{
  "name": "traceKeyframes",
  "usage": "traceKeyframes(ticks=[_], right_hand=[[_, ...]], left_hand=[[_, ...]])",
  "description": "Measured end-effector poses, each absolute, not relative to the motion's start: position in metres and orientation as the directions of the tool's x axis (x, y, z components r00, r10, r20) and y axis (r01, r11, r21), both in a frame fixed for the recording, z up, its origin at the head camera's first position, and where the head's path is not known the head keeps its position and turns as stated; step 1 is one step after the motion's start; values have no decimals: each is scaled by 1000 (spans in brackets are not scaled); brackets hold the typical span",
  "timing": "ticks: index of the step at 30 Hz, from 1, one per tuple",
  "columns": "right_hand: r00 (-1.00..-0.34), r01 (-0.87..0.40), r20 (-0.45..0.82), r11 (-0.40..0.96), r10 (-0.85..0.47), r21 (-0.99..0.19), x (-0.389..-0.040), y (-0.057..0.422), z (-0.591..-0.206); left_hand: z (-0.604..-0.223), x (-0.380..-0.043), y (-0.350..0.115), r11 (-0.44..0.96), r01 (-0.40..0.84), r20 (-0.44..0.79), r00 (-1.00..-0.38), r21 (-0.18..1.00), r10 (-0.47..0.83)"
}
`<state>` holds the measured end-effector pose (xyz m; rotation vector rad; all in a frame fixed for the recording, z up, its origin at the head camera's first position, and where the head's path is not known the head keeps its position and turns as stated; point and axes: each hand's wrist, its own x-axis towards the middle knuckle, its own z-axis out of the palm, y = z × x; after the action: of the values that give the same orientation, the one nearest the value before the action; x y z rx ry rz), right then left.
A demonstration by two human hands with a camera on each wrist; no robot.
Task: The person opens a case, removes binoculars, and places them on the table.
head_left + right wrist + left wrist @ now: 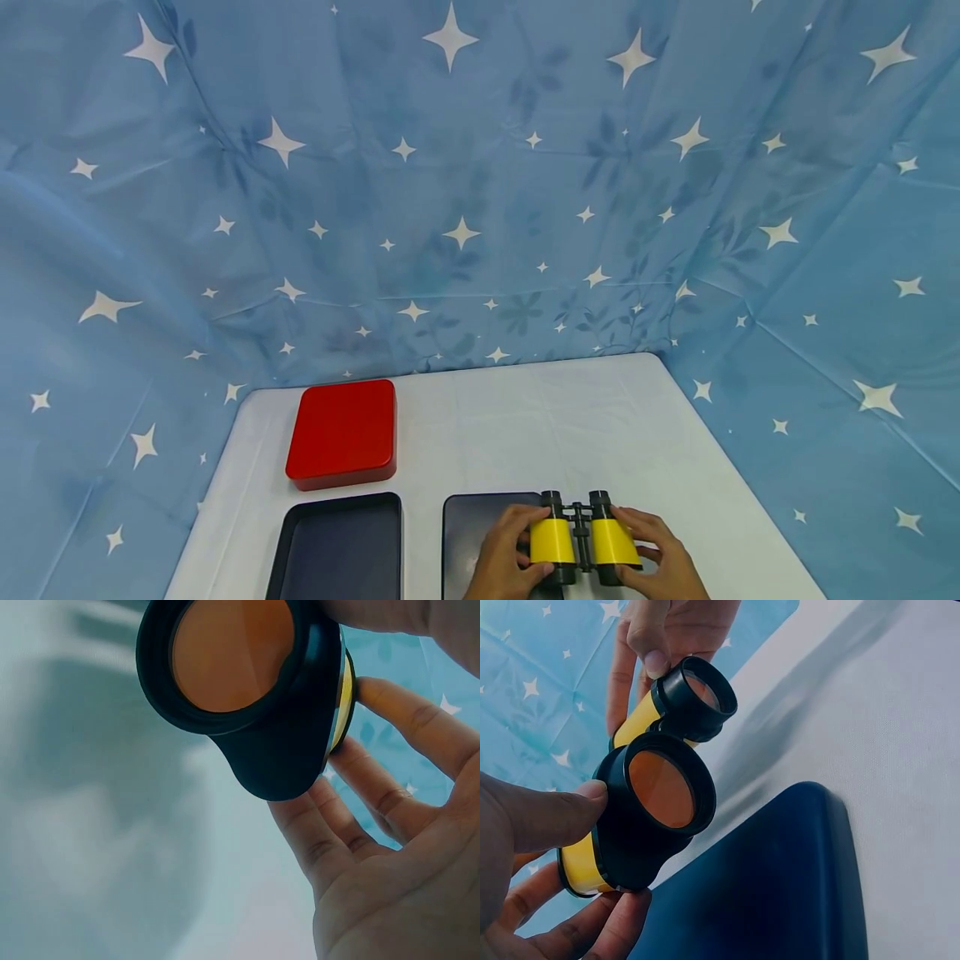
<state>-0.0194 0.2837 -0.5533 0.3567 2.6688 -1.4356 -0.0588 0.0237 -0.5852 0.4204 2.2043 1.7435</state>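
At head-view lower right, your left hand (508, 550) and right hand (663, 553) gripped binoculars (581, 533) whose orange lenses (662, 789) only wrist views showed.

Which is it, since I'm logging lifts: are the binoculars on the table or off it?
Off it: the left hand and right hand hold the binoculars up, fingertips underneath, with shadow falling on the white table.
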Motion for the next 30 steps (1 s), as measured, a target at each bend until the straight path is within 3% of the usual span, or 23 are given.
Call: traceKeyframes(ticks=[30], right_hand=[[-960, 278, -218, 537, 173, -796, -14, 319, -566]], left_hand=[[-595, -62, 59, 221, 135, 23, -895, 966, 446]])
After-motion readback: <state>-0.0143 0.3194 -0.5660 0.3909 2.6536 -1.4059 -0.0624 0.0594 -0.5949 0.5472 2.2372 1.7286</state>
